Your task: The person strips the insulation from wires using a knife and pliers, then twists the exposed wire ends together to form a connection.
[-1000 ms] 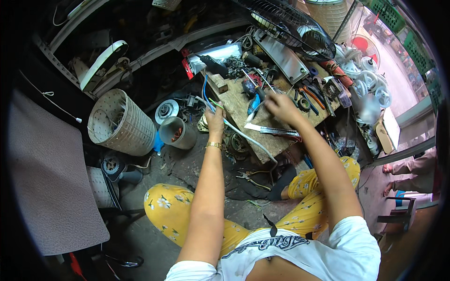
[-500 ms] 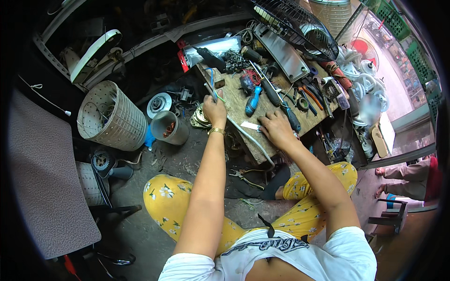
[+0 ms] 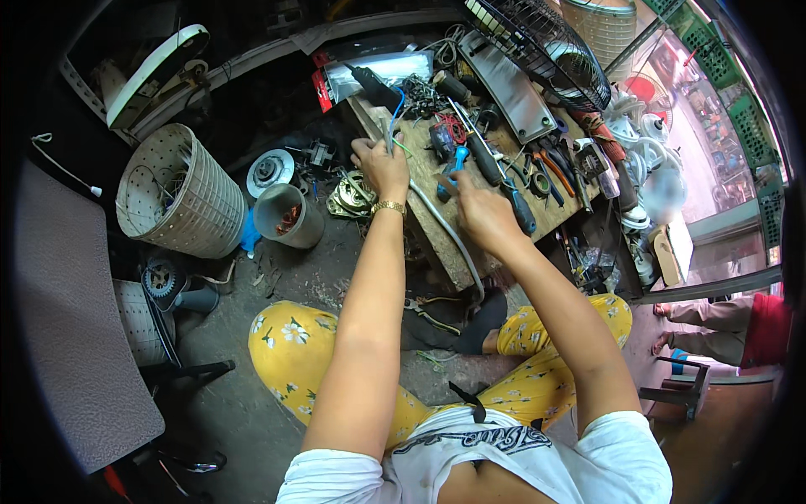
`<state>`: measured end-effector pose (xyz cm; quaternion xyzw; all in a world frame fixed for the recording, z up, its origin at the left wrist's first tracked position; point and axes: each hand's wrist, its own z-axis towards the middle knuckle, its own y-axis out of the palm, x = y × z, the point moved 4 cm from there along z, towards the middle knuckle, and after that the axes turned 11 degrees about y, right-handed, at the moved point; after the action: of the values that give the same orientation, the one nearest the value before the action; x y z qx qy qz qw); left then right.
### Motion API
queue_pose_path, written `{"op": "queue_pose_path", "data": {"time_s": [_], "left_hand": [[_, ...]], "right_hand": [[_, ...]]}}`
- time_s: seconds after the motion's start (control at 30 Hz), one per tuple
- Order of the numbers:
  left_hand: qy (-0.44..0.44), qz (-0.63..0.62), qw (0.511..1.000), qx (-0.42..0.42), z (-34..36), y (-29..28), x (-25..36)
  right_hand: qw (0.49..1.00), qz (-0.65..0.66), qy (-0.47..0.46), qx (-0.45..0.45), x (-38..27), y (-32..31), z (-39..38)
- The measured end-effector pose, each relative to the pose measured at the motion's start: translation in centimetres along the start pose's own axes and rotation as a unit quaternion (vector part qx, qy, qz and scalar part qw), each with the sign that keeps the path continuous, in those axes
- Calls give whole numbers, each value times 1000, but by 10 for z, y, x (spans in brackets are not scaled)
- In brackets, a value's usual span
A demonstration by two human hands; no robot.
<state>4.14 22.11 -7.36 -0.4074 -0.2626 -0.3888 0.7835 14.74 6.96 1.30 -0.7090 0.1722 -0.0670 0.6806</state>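
Observation:
My left hand [image 3: 382, 168] grips the upper end of a grey cable [image 3: 453, 233], from which a blue wire [image 3: 400, 102] and a green wire [image 3: 401, 146] stick out. The cable runs down over the wooden worktop [image 3: 542, 220]. My right hand [image 3: 480, 214] is closed on a knife [image 3: 447, 183], mostly hidden by the fingers, just right of the cable. Behind it lie a blue screwdriver [image 3: 458, 161], a dark-handled screwdriver [image 3: 484, 159] and a larger blue-black one [image 3: 520, 210].
Pliers [image 3: 565, 174], a metal plate [image 3: 508, 88] and a fan [image 3: 537, 50] crowd the top. A perforated bin [image 3: 200, 214], a cup of copper pieces [image 3: 306, 225] and a grey chair [image 3: 92, 336] stand left. Another person's legs [image 3: 709, 340] show at right.
My right hand has picked up the knife from the worktop and raised it toward the cable. My left hand has shifted slightly up with the cable.

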Motion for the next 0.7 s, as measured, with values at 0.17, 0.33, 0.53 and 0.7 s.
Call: {"op": "queue_pose_path", "data": {"time_s": [0.17,0.33,0.53,0.7], "left_hand": [[-4,-37,999,-22,4,-1,-2],[-36,-51,998,-32,2,-2,-3],[-51,-36,997,-42,3,-6,0],[-64,-18,996,-51,3,-8,0]], "right_hand": [[996,-72,-44,8,-36,1,13],[994,-101,-43,-2,-47,6,15],[992,-114,-52,19,-47,13,14],[986,-159,-41,36,-56,19,14]]}}
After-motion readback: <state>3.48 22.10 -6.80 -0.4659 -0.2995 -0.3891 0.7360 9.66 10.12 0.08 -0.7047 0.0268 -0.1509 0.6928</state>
